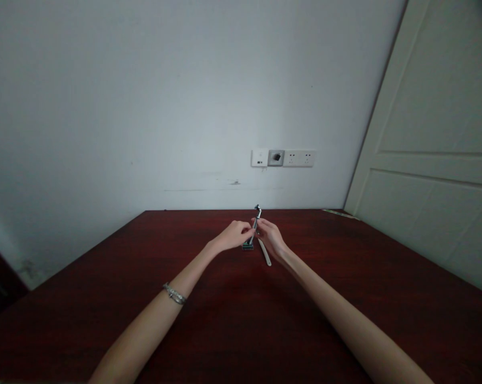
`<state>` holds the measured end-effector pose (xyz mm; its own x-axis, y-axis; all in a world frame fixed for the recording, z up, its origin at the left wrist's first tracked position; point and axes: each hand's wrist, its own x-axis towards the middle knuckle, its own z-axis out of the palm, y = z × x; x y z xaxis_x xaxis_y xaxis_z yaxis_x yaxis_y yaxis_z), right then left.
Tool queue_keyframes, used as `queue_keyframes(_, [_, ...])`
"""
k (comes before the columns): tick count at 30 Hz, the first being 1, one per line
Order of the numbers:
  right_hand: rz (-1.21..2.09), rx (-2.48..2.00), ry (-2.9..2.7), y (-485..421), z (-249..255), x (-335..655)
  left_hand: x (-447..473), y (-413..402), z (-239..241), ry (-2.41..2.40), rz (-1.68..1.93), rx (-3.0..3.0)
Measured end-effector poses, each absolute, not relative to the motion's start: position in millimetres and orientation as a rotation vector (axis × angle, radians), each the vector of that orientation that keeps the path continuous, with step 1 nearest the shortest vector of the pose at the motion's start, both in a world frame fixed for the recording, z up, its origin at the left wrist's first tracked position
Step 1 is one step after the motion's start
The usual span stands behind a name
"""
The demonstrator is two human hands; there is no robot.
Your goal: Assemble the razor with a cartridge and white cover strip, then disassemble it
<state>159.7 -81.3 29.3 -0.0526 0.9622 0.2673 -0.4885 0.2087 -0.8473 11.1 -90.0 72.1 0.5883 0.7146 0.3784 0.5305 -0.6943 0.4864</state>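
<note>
A slim, silvery upright piece [259, 213] with a bent, dark-tipped top stands between my hands near the far side of the table. Its exact kind is too small to make out. My left hand [237, 233] closes on its shaft from the left with thumb and fingers. From the right, my right hand [271, 237] pinches the same shaft a little higher, its fingertips partly hidden. At the foot of the shaft sits a small dark-green rectangular piece [247, 247]. A thin pale strip [265, 253] with a rounded end lies on the table beside my right hand.
The dark red wooden table [232, 325] reaches back to a white wall [200, 96]. Sockets [299, 158] and a grey switch plate [276, 158] are on that wall. A pale panelled door [433, 128] stands at the right. A flat strip [340, 214] lies at the back-right edge.
</note>
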Motion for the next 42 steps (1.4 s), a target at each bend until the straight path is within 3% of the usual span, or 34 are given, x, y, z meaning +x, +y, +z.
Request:
queue_keyframes(4, [1.246,-0.637,-0.995,-80,30,162,-1,-86,79,1.018,0.716,2.436])
queue_keyframes(12, [1.333,-0.648,-0.961,-88,32,164,-5,-50,75,1.2,1.0,1.761])
queue_keyframes(20, [1.569,-0.645,-0.971,-91,29,155,13,-15,69,0.768,0.864,1.057])
queue_keyframes(27, [1.708,-0.761,-1.007,-97,17,146,33,-18,62,0.501,0.782,0.9])
queue_keyframes(42, [1.369,-0.908,-0.998,-100,14,132,48,-34,58,0.443,0.86,0.663])
